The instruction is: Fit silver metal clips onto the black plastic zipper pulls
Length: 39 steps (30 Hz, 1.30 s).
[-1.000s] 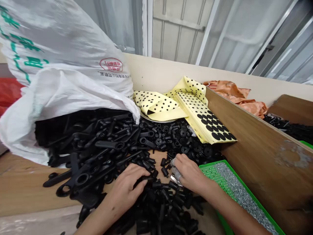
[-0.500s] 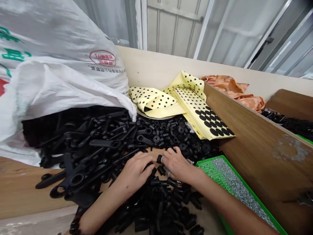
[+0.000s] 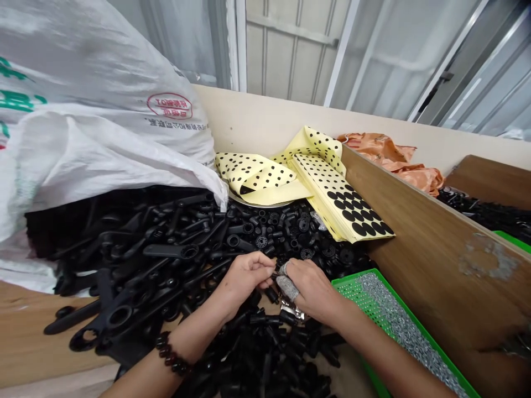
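Over smooth black cylinders (image 3: 269, 338), both hands (image 3: 249, 273) (image 3: 310, 284) with fingertips close together, their hold unclear.

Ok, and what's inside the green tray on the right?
Small silvery metal pieces cover the right side of the green tray; its bare, perforated floor shows at left. The floor beneath the pieces, and whatever lies behind the right forearm, can't be seen.

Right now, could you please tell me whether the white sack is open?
Open: the white sack gapes, with black parts lying inside and outside.
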Motion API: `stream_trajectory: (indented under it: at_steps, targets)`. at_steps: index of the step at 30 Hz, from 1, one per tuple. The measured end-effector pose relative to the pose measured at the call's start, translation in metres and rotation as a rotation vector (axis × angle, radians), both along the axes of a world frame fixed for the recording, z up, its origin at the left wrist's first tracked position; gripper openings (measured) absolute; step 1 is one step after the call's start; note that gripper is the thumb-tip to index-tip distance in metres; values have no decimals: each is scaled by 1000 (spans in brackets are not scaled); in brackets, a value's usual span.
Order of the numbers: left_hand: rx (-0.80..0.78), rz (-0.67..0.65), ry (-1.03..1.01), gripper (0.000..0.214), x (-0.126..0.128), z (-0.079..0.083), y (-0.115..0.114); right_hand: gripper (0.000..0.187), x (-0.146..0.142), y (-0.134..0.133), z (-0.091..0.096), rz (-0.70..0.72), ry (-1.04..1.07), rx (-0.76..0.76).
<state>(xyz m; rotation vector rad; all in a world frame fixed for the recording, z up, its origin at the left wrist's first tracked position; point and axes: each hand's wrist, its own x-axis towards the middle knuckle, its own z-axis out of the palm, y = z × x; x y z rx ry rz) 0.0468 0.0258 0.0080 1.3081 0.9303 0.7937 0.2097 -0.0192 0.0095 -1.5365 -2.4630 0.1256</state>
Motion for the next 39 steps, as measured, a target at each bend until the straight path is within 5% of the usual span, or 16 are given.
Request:
stream_trajectory:
  at_steps: [7,16,27,33,39]
  targets:
    - [-81,47,-51,14,3,2,1,14,6,-4,3,31,-10,-13]
    - [44,-7,71,17,5,-4,8,19,10,-6,0,-5,-43,84]
    - [575,-194,761,17,12,-11,35,25,22,-2,-2,-106,-98,48]
    - [717,-274,1124,28,27,-10,48,25,23,-2,1,-129,-104,37]
    - [813,-380,1250,28,31,-10,56,28,22,-4,4,-148,-97,21]
